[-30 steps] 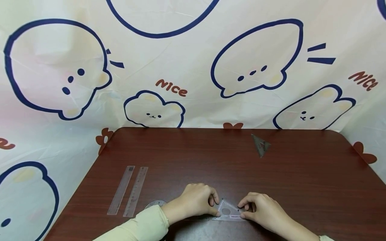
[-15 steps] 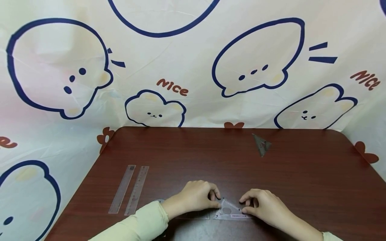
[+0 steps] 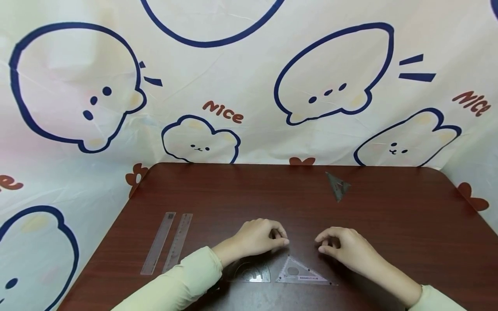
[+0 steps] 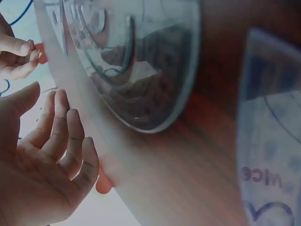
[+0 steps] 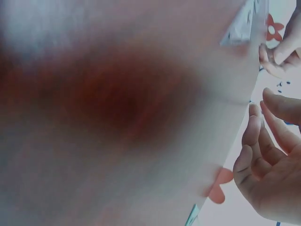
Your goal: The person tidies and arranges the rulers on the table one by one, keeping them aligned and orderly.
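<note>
A clear plastic set square (image 3: 296, 277) with a round cut-out lies flat near the front of the table. To its left is a clear protractor (image 3: 256, 273), partly covered by the left forearm in the head view but large in the left wrist view. My left hand (image 3: 258, 237) hovers above and behind these two, fingers loosely bent, holding nothing. Beyond the set square's right side, my right hand (image 3: 348, 248) is also raised with relaxed fingers and a visible gap to the thumb. Neither hand touches the set square.
Two clear rulers (image 3: 157, 244) lie side by side at the left, the nearer end of one covered by the sleeve. A second, darker-looking set square (image 3: 337, 186) lies toward the back right. A patterned cloth (image 3: 256, 86) hangs behind the brown table (image 3: 241, 190).
Both hands have let go of the set square and moved up and away from it. The right hand has also shifted right. The protractor has come into fuller view.
</note>
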`<move>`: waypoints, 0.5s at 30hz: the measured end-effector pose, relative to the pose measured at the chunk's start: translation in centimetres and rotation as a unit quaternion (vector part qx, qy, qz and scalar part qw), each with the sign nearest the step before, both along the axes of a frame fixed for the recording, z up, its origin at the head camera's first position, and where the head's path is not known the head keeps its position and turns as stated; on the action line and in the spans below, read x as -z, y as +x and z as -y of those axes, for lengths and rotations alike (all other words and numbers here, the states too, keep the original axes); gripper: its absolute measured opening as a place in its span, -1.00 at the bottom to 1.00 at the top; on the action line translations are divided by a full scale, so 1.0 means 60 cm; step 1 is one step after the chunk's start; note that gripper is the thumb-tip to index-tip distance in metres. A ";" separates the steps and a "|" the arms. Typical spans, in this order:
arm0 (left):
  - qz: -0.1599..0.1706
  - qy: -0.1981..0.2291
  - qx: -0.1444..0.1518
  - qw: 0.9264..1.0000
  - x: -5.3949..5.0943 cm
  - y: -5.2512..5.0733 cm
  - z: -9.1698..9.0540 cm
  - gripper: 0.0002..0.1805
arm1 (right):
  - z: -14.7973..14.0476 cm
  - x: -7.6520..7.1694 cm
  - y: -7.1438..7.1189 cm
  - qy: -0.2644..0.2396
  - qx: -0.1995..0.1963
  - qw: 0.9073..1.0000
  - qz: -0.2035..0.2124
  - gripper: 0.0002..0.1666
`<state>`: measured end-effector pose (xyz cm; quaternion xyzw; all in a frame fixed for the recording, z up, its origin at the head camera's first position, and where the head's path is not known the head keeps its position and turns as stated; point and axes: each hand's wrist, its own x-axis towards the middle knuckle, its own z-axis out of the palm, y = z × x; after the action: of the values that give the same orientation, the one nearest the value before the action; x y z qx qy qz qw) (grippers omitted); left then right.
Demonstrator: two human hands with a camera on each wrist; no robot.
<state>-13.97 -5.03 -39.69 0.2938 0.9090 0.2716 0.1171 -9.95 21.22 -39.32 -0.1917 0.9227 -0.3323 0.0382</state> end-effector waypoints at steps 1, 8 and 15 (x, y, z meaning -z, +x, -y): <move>0.000 -0.001 0.004 1.000 -0.001 -0.003 0.000 -0.89 | -0.002 -0.001 -0.004 -0.003 -0.001 1.000 0.001 -0.85; -0.013 -0.013 0.025 1.000 -0.010 -0.015 -0.004 -0.95 | -0.015 -0.001 -0.029 -0.028 0.009 1.000 0.002 -0.82; -0.026 -0.021 0.013 0.999 -0.013 -0.025 -0.007 -0.91 | -0.022 -0.002 -0.046 -0.047 0.045 0.998 -0.015 -0.81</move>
<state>-15.46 -4.62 -38.92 0.3097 0.9132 0.2438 0.1033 -12.72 22.53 -39.17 -0.1569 0.9141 -0.3738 0.0000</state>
